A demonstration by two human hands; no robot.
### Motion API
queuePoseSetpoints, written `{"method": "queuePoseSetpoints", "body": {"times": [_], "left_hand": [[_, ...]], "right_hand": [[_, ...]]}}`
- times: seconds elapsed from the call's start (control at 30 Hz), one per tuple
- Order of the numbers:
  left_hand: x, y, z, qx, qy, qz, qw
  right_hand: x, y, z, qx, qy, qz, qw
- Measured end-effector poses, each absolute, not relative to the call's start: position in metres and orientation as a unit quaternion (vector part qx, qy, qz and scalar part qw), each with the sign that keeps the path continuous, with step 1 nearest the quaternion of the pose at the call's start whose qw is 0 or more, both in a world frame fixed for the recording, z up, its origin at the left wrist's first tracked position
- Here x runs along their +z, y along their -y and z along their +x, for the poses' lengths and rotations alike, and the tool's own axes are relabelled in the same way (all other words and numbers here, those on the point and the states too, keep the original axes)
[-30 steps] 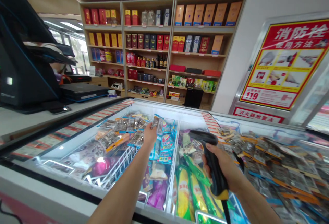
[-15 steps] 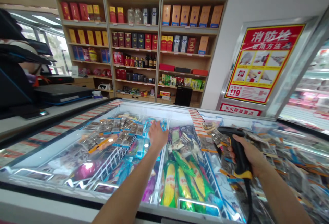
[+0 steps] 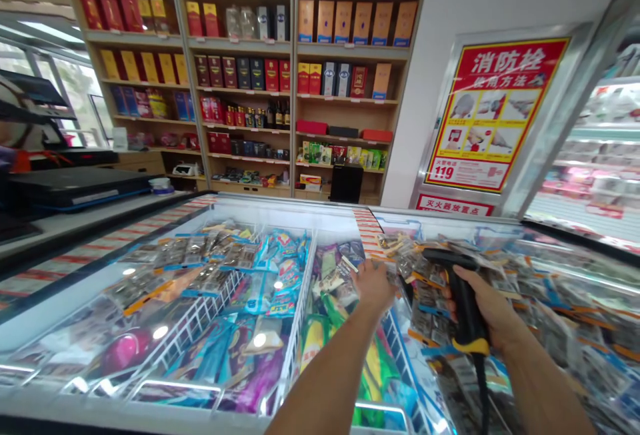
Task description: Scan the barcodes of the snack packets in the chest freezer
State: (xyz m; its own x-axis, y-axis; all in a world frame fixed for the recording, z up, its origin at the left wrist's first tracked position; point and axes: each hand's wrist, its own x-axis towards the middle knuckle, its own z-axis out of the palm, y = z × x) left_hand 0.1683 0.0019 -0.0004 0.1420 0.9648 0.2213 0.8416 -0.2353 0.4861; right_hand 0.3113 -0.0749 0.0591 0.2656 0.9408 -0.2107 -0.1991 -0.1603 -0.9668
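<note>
My right hand (image 3: 483,302) is wrapped round the grip of a black and yellow handheld barcode scanner (image 3: 465,308); its cord hangs down from the handle. Below the scanner lie packets with orange and blue edges (image 3: 430,295) in the freezer. My left hand (image 3: 374,283) reaches over the middle wire basket, next to its right side. Its fingers are apart and I see nothing held in them. Close to the fingertips are small packaged items (image 3: 333,278). Green and yellow corn-patterned packs (image 3: 315,338) lie nearer, partly hidden by my left forearm.
The chest freezer (image 3: 280,205) has white wire dividers (image 3: 300,328). Blue packets (image 3: 283,262) fill its left basket. Behind stand shelves of boxed goods (image 3: 240,82). A red fire-hydrant poster (image 3: 495,115) hangs on the wall. Counter equipment (image 3: 85,185) sits at left.
My left hand has moved right, from above the blue packets to the right side of the middle basket. The view has shifted slightly. My right hand still holds the scanner.
</note>
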Motion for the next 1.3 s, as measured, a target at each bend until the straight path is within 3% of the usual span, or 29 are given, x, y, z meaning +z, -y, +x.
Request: {"method": "queuePoseSetpoints", "body": {"times": [0.27,0.5,0.73,0.93,1.03,1.17,1.3], "left_hand": [[0.013,-0.016,0.098,0.191,-0.642,0.72,0.179],[0.006,-0.005,0.062,0.149,-0.577,0.797,0.097],[0.013,-0.008,0.048,0.096,-0.595,0.782,0.158],[0.01,-0.005,0.03,0.186,-0.627,0.736,0.176],[0.004,-0.003,0.031,0.279,-0.69,0.657,0.124],[0.001,-0.005,0.043,0.272,-0.752,0.597,0.065],[0.004,-0.015,0.037,0.322,-0.729,0.589,0.137]], "right_hand": [[0.063,0.074,0.299,0.531,0.32,-0.554,0.555],[0.06,0.07,0.283,0.593,0.322,-0.5,0.543],[0.061,0.067,0.269,0.621,0.333,-0.46,0.539],[0.076,0.062,0.242,0.633,0.345,-0.464,0.516],[0.082,0.057,0.226,0.633,0.354,-0.46,0.512],[0.081,0.05,0.213,0.651,0.35,-0.453,0.499],[0.075,0.052,0.209,0.65,0.356,-0.46,0.489]]}}
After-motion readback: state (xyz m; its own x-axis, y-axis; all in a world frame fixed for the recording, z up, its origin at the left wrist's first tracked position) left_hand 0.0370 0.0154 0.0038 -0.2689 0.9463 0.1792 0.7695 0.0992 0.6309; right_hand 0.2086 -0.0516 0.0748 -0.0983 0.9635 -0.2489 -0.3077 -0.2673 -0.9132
